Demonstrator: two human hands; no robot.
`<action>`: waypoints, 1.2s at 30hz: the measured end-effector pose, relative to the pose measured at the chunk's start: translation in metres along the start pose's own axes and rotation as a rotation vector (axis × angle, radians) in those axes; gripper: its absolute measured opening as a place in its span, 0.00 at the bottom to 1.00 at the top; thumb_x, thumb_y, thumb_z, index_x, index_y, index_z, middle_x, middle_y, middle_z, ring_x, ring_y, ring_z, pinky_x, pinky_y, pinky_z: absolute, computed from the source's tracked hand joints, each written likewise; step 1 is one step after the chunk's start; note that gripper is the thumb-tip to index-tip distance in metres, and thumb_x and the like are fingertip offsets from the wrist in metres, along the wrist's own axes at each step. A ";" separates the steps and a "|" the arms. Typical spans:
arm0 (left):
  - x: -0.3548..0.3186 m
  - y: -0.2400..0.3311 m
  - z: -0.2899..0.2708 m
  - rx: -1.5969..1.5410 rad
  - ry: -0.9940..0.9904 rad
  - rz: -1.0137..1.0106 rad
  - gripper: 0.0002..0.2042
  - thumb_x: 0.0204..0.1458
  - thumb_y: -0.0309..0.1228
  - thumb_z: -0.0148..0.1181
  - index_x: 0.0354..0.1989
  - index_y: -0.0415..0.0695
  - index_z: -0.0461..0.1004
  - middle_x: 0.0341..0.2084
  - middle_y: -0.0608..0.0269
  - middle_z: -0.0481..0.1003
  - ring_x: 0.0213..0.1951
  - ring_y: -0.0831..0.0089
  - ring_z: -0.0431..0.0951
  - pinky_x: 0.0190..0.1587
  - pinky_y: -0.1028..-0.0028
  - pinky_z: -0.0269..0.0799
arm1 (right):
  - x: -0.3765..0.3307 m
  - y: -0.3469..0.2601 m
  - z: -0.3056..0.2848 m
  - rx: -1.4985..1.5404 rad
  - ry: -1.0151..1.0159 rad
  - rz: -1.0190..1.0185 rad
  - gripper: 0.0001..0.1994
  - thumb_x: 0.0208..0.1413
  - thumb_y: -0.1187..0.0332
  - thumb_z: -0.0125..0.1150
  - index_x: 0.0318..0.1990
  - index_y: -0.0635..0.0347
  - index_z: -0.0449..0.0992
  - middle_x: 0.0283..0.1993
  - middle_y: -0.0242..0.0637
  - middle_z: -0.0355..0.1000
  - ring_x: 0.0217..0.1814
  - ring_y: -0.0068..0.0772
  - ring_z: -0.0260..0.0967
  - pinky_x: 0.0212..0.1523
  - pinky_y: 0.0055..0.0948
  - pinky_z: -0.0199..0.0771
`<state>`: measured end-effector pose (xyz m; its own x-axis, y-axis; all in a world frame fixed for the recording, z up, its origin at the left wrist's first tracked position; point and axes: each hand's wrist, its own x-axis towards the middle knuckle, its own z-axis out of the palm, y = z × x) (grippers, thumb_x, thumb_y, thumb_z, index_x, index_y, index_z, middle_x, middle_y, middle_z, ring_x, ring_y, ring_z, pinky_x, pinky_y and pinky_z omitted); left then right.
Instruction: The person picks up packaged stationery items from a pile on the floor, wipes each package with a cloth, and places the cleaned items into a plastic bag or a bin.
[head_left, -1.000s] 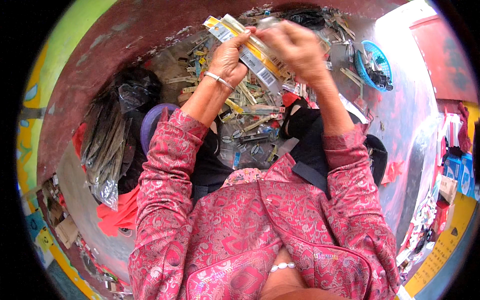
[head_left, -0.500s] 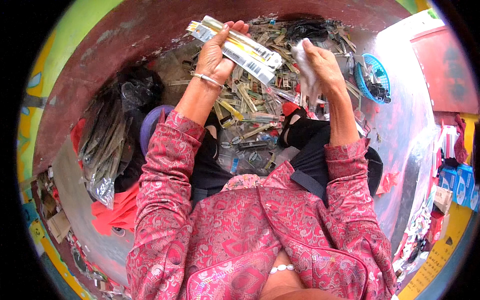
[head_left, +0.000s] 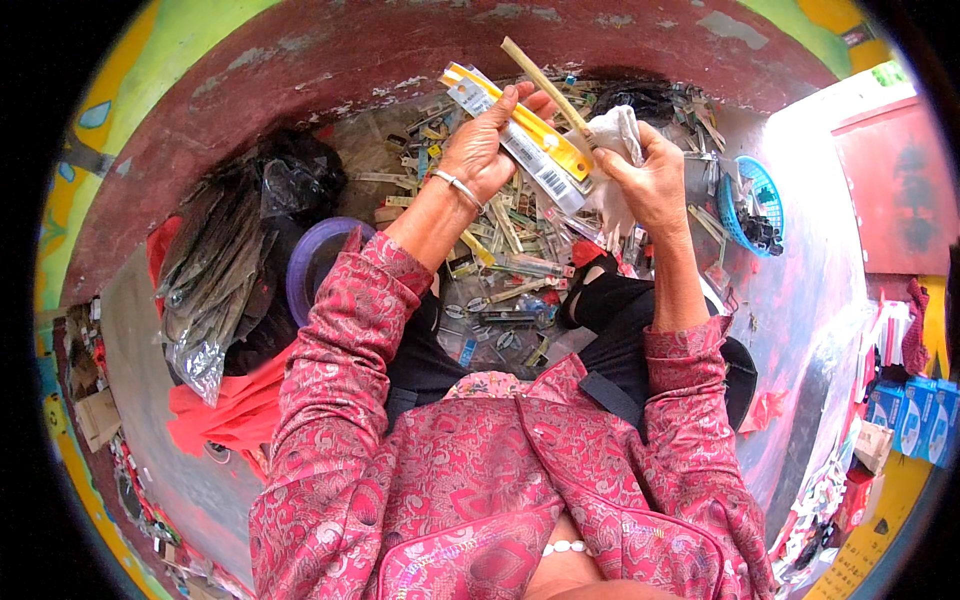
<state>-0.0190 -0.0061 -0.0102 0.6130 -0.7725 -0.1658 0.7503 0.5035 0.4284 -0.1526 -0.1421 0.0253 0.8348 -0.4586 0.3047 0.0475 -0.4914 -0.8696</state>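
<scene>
My left hand (head_left: 478, 152) is closed round a few flat, narrow packets (head_left: 540, 165) in yellow and silver-grey, with a barcode panel on the front one. They slant from upper left to lower right. My right hand (head_left: 652, 185) pinches a long, narrow tan strip (head_left: 541, 78), which points up and to the left above the packets. Bunched in the same right hand is a white cloth (head_left: 616, 130), and its lower end hangs down. The cloth and fingers hide the strip's lower end. Below both hands, a heap of loose slim packets (head_left: 505, 228) covers the floor between my feet.
To the right stands a blue plastic basket (head_left: 730, 215) with dark pieces inside. Left of my leg are a purple round tub (head_left: 300, 275), a black plastic bag (head_left: 305, 175), clear plastic sleeves (head_left: 195, 320) and red bags (head_left: 225, 415). Blue boxes (head_left: 912, 415) stand far right.
The tan strip is now in my right hand, apart from the packets in my left. My hands have come closer together, and the view has shifted slightly.
</scene>
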 end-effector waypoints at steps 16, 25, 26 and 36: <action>-0.001 0.003 0.002 0.209 0.087 -0.040 0.18 0.46 0.17 0.48 0.48 0.33 0.58 0.43 0.47 0.68 0.47 0.58 0.69 0.51 0.64 0.67 | -0.003 0.000 -0.012 -0.094 -0.163 -0.093 0.08 0.42 0.65 0.61 0.25 0.61 0.75 0.21 0.37 0.70 0.22 0.19 0.63 0.23 0.22 0.64; 0.003 -0.010 0.003 0.136 0.091 -0.089 0.13 0.46 0.20 0.51 0.42 0.34 0.65 0.38 0.52 0.71 0.43 0.63 0.71 0.51 0.65 0.66 | -0.002 0.007 0.046 -0.262 -0.023 -0.312 0.13 0.49 0.60 0.52 0.33 0.61 0.70 0.31 0.48 0.69 0.35 0.48 0.67 0.35 0.38 0.66; 0.002 -0.008 -0.002 0.118 0.140 -0.035 0.13 0.46 0.20 0.51 0.42 0.35 0.64 0.39 0.51 0.71 0.45 0.62 0.70 0.51 0.64 0.66 | -0.005 -0.001 0.046 -0.289 -0.160 -0.272 0.12 0.48 0.61 0.51 0.34 0.60 0.69 0.32 0.49 0.68 0.37 0.51 0.66 0.36 0.42 0.65; -0.004 0.003 0.003 0.079 -0.124 -0.343 0.19 0.51 0.29 0.50 0.50 0.34 0.60 0.44 0.49 0.68 0.45 0.62 0.71 0.42 0.70 0.74 | 0.005 0.001 -0.031 0.379 0.223 0.291 0.12 0.52 0.61 0.54 0.30 0.63 0.74 0.23 0.26 0.68 0.23 0.16 0.61 0.25 0.17 0.62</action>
<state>-0.0200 -0.0031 -0.0058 0.2915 -0.9344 -0.2048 0.8825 0.1801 0.4346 -0.1652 -0.1679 0.0384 0.7082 -0.7027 0.0686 0.0604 -0.0365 -0.9975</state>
